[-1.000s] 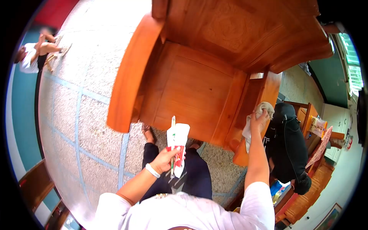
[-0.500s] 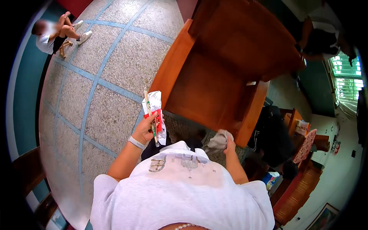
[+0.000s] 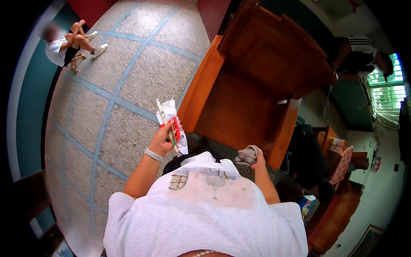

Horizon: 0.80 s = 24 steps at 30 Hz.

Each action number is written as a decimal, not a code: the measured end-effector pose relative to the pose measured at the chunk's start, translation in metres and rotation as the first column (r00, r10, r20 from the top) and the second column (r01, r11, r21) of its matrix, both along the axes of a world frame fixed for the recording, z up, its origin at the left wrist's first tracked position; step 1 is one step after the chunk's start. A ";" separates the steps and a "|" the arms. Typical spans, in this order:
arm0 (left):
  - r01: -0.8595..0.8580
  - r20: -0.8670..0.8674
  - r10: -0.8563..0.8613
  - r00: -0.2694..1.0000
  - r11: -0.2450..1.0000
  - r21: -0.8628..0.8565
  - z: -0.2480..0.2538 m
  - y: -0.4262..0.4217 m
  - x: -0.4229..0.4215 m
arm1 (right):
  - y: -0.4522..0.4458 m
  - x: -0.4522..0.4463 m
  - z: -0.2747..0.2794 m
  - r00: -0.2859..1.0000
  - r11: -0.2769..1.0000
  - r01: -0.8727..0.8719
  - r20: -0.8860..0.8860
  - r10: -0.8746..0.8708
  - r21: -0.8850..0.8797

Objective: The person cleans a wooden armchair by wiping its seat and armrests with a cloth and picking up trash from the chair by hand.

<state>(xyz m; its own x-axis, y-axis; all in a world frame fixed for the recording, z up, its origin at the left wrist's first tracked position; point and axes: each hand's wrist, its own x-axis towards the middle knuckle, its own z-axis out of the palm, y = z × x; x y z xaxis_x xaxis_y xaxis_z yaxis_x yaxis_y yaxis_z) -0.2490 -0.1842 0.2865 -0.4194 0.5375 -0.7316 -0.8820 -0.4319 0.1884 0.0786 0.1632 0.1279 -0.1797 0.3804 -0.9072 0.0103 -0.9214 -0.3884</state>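
My left hand (image 3: 160, 141), with a pale band on its wrist, is closed around a bundle in front of my body. The bundle is crumpled white and red paper or wrapping (image 3: 170, 108), with slim pale and green sticks (image 3: 162, 112) lying along it; their exact kind is unclear. My right hand (image 3: 259, 162) grips a bunched grey cloth (image 3: 246, 156) beside the near edge of a brown wooden armchair (image 3: 239, 103). The chair's wide seat and armrests lie just beyond both hands.
A person (image 3: 64, 45) sits on a low wooden stool at the far left. Another person (image 3: 357, 53) is by the window at right. Dark fabric (image 3: 306, 156) and wooden furniture (image 3: 338, 205) line the right side. Stone flooring (image 3: 128, 85) with blue strips stretches left.
The view has shifted slightly, so the chair appears farther right. My right hand has raised the cloth a little and bunched it more tightly. My left hand keeps its bundle.
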 end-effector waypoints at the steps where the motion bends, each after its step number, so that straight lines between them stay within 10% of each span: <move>1: -0.032 -0.006 0.032 0.999 0.999 -0.008 0.005 0.005 0.005 | 0.009 -0.011 -0.005 0.997 1.000 -0.015 -0.081 0.016 0.012; 15: -0.375 -0.068 0.368 0.927 0.914 -0.156 0.021 -0.034 0.013 | -0.019 -0.140 -0.053 0.929 0.934 -0.337 -0.201 0.310 -0.118; 24: -0.221 -0.072 0.214 0.974 0.969 -0.112 0.022 -0.088 -0.068 | -0.076 -0.164 -0.036 0.985 0.994 -0.111 -0.130 0.109 -0.006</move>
